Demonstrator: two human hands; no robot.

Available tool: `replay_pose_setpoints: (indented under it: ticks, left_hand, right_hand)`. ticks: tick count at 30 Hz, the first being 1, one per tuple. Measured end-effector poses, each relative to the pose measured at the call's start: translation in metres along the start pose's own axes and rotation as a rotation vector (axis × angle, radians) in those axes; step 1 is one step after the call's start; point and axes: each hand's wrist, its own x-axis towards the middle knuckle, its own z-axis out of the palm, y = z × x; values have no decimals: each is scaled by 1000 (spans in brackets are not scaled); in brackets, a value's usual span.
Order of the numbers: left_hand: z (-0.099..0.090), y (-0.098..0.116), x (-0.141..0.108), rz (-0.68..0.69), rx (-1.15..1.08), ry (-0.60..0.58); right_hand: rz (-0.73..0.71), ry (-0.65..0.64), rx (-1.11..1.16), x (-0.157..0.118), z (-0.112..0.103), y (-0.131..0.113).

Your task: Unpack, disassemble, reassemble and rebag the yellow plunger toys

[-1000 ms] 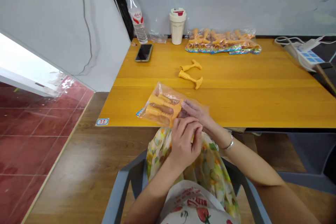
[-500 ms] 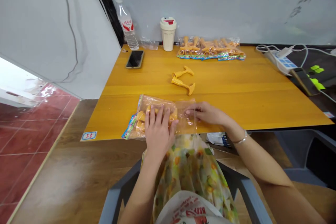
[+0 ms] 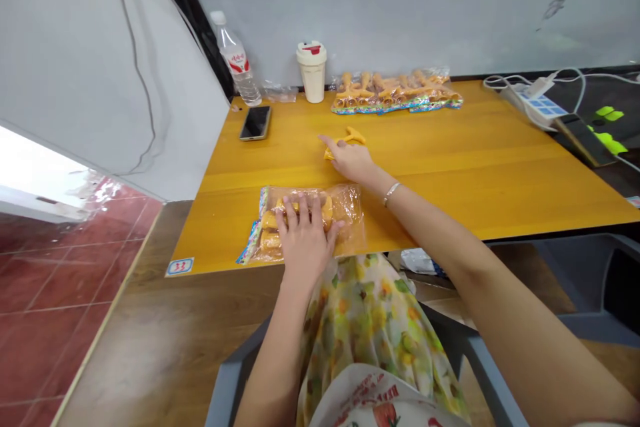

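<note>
My left hand (image 3: 305,230) lies flat on a clear plastic bag (image 3: 347,213), pressing down with spread fingers. Orange plastic T-shaped pieces (image 3: 273,238) sit inside the bag, partly hidden by that hand. My right hand (image 3: 350,161) is stretched forward over two loose orange T-shaped pieces (image 3: 349,138) on the yellow wooden table (image 3: 450,167). Its palm covers most of them, and its index finger points left. I cannot tell whether its fingers grip them. A clear pack of several orange pieces (image 3: 395,97) lies at the back.
A phone (image 3: 255,123), a white lidded cup (image 3: 313,72) and a water bottle (image 3: 235,57) stand at the back left. A power strip (image 3: 543,107) with white cables lies at the back right. The table's near edge runs close to my floral-covered lap (image 3: 370,320).
My right hand has left the bag and moved forward onto the loose orange pieces. My left hand stays on the bag, which now lies flatter. The view has shifted slightly.
</note>
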Motion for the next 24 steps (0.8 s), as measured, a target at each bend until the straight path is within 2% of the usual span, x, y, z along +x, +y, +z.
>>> replay_pose_setpoints:
  ticks: [2, 5, 7, 10, 12, 14, 18, 21, 24]
  left_hand:
    - [0, -4, 3, -4, 17, -5]
    - [-4, -6, 6, -5, 4, -27]
    - [-9, 3, 7, -10, -61, -15]
    - [-11, 30, 5, 55, -243, 55]
    - [-6, 52, 2, 143, -326, 55]
    - [4, 68, 1, 180, -313, 6]
    - [19, 77, 3, 52, -247, -67]
    - [8, 74, 1, -7, -205, -83]
    - [-15, 69, -7, 23, -85, -113]
  right_hand:
    - [-8, 110, 78, -14, -8, 13]
    - [-5, 286, 327, -50, -22, 44]
    - [82, 364, 539, -79, -27, 65]
    - [232, 507, 879, -122, -24, 84]
    - [319, 583, 1077, -148, -18, 87]
    - [394, 671, 1245, -171, -11, 85]
    - [586, 789, 1393, -206, -2, 76]
    - [678, 828, 1402, -222, 4, 70]
    - [629, 943, 1446, -230, 10, 65]
